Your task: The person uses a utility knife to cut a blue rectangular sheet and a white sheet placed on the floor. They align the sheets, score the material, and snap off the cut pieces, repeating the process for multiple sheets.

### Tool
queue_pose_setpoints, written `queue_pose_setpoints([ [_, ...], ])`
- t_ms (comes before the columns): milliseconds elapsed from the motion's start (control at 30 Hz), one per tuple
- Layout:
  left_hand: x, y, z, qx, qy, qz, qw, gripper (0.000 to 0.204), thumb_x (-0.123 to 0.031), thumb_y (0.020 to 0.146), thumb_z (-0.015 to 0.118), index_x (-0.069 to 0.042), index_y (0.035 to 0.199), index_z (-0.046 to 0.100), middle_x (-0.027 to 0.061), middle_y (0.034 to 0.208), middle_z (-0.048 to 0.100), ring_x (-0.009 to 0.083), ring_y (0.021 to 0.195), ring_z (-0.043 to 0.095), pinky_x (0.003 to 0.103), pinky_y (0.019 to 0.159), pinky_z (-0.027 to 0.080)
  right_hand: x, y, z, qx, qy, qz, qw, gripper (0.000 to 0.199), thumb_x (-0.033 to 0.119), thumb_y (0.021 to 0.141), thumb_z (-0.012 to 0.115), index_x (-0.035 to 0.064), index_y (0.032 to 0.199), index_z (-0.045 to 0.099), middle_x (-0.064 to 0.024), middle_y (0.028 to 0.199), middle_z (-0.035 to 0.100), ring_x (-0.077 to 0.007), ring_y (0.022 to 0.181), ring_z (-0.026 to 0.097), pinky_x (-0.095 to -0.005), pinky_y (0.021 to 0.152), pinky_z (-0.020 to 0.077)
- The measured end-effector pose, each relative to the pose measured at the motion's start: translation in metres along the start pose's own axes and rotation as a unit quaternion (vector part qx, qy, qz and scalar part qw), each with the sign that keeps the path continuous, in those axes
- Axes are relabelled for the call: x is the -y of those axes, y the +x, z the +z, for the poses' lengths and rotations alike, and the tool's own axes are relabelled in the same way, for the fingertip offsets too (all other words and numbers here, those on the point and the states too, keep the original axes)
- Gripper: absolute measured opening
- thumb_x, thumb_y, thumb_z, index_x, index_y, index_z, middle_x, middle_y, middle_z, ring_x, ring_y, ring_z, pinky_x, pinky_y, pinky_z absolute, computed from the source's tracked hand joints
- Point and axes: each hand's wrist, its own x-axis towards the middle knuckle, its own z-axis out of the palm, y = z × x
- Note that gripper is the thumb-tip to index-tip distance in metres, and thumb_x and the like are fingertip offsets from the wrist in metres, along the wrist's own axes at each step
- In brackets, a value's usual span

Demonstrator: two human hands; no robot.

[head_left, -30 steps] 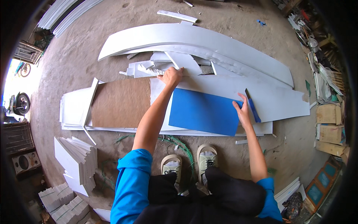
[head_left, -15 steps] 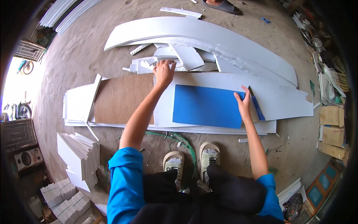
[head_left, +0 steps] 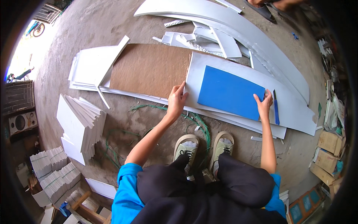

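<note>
My left hand (head_left: 176,101) is at the left edge of a white sheet (head_left: 194,76), its bent fingers and thumb closed on that edge, where it meets a brown board (head_left: 151,69). A blue rectangular sheet (head_left: 231,92) lies flat on the white one. At its right end, my right hand (head_left: 264,106) touches the blue sheet with thumb and fingers apart. A blue-handled cutter knife (head_left: 276,108) lies just right of that hand, on the white sheet. More white sheets are stacked beneath.
White offcuts (head_left: 201,37) and a long curved white panel (head_left: 209,16) lie beyond. Stacked white pieces (head_left: 84,123) stand at left, bundled ones (head_left: 56,179) below. Green string (head_left: 201,125) lies by my feet; cardboard boxes (head_left: 326,153) stand at right. Another person's foot (head_left: 263,9) shows at the far right.
My left hand has come back from the offcuts to the white sheet's left edge. My right hand stays at the blue sheet's right end. The view has shifted and turned.
</note>
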Motion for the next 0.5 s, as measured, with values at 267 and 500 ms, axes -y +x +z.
queue_pose_setpoints([
  [267, -0.007, 0.011, 0.008, 0.080, -0.046, -0.049, 0.995, 0.053, -0.015, 0.079, 0.061, -0.008, 0.128, 0.041, 0.0201, 0.088, 0.061, 0.0254, 0.070, 0.063, 0.035, 0.064, 0.049, 0.009, 0.003, -0.002, 0.020, 0.044, -0.005, 0.999, 0.079, 0.028, 0.068, 0.074, 0.0085, 0.129, 0.028, -0.0196, 0.116, 0.039, -0.0336, 0.110, 0.034, -0.0445, 0.093, 0.0301],
  [500, -0.009, 0.020, 0.001, 0.101, 0.074, -0.030, 0.992, 0.032, -0.023, 0.079, 0.061, 0.002, 0.099, 0.054, 0.0192, 0.080, 0.063, 0.0331, 0.075, 0.062, 0.039, 0.067, 0.049, 0.009, -0.004, -0.001, 0.013, 0.030, -0.006, 0.999, 0.078, 0.028, 0.067, 0.074, 0.0113, 0.129, 0.028, -0.0192, 0.117, 0.039, -0.0338, 0.110, 0.034, -0.0453, 0.094, 0.0300],
])
